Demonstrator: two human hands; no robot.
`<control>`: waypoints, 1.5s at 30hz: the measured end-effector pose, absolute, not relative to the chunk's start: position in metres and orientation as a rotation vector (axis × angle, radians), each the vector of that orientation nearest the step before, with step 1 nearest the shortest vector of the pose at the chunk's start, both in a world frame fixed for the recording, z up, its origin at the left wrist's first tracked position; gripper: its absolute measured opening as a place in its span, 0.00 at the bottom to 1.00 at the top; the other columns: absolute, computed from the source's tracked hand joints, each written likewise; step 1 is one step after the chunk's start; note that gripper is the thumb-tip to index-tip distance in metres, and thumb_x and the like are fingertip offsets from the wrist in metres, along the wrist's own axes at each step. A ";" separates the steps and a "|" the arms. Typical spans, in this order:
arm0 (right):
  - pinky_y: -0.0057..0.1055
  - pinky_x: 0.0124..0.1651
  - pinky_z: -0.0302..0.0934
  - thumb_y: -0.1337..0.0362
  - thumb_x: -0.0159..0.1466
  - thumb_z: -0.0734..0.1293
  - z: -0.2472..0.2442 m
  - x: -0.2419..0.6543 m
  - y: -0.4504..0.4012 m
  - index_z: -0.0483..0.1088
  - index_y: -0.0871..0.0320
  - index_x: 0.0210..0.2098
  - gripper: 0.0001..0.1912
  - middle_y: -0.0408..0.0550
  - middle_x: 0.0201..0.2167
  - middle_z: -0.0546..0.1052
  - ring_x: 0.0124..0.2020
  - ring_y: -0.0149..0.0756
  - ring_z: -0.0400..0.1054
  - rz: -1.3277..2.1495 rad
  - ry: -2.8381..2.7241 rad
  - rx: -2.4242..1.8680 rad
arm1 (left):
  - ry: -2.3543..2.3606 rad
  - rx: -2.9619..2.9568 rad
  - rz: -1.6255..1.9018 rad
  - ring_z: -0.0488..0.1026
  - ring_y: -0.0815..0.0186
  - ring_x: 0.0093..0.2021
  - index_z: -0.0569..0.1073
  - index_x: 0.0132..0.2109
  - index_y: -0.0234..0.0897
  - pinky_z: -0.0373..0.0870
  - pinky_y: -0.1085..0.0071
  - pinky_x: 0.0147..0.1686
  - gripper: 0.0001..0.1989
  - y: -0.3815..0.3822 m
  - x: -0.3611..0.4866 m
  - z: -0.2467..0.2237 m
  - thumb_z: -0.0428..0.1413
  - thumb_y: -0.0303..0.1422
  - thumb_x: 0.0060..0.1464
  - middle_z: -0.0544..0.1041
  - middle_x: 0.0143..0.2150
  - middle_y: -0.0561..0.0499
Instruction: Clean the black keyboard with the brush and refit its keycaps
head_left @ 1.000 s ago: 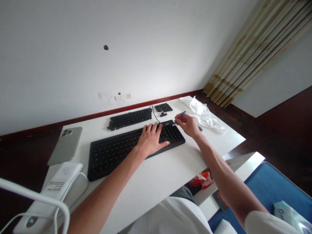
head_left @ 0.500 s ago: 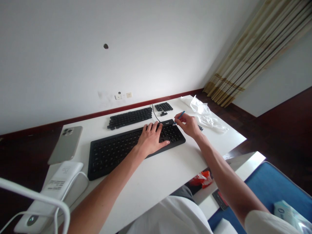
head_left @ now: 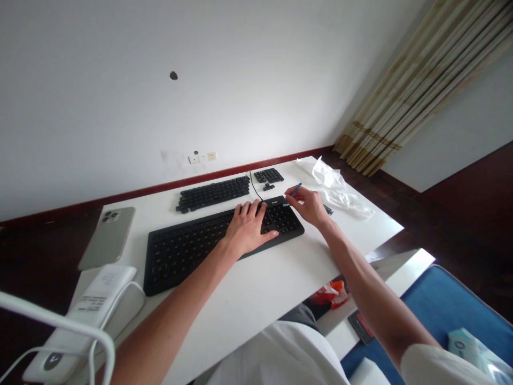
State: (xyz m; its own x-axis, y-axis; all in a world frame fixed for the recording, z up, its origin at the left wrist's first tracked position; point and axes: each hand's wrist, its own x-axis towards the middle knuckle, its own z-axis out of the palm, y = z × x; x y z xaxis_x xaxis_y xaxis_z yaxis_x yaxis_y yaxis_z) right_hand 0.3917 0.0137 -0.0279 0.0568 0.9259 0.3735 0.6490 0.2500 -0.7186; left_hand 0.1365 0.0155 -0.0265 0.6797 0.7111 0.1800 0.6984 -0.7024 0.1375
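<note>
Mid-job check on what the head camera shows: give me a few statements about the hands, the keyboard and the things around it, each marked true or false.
1. The bare left hand rests on the long black keyboard. True.
2. Both hands are empty. False: the bare right hand holds a slim blue tool.
3. The widest group of loose black keycaps lies beyond the keyboard. True.
4. The flat silver-grey phone lies screen up. False: the phone lies with its back up.
5. The crumpled white plastic bag lies on the keyboard. False: the bag lies on the white table.
</note>
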 end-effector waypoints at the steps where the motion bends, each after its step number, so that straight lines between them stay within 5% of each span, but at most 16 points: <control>1: 0.46 0.49 0.77 0.48 0.68 0.69 -0.028 0.392 0.014 0.78 0.54 0.44 0.17 0.49 0.34 0.83 0.35 0.44 0.79 0.410 -1.673 -1.476 | 1.188 2.823 0.342 0.62 0.42 0.69 0.63 0.73 0.31 0.56 0.47 0.69 0.43 0.015 0.136 -0.026 0.51 0.60 0.65 0.63 0.74 0.35; 14: 0.42 0.47 0.76 0.48 0.69 0.70 -0.031 0.394 0.016 0.81 0.56 0.47 0.19 0.49 0.36 0.85 0.36 0.45 0.81 0.390 -1.721 -1.482 | 1.194 2.816 0.324 0.62 0.41 0.69 0.63 0.73 0.32 0.56 0.46 0.70 0.43 0.015 0.136 -0.025 0.52 0.59 0.65 0.62 0.75 0.35; 21: 0.38 0.43 0.73 0.50 0.68 0.71 -0.024 0.395 0.015 0.84 0.54 0.39 0.15 0.49 0.39 0.85 0.36 0.42 0.79 0.336 -1.752 -1.468 | 1.189 2.820 0.304 0.62 0.41 0.70 0.63 0.74 0.29 0.57 0.47 0.70 0.44 0.015 0.136 -0.025 0.51 0.60 0.66 0.61 0.75 0.34; 45: 0.34 0.36 0.67 0.44 0.69 0.67 -0.026 0.399 0.018 0.79 0.57 0.36 0.22 0.47 0.28 0.79 0.29 0.38 0.73 0.521 -1.597 -1.509 | 1.187 2.827 0.317 0.63 0.42 0.69 0.63 0.73 0.28 0.57 0.48 0.69 0.44 0.015 0.135 -0.023 0.52 0.59 0.65 0.63 0.74 0.34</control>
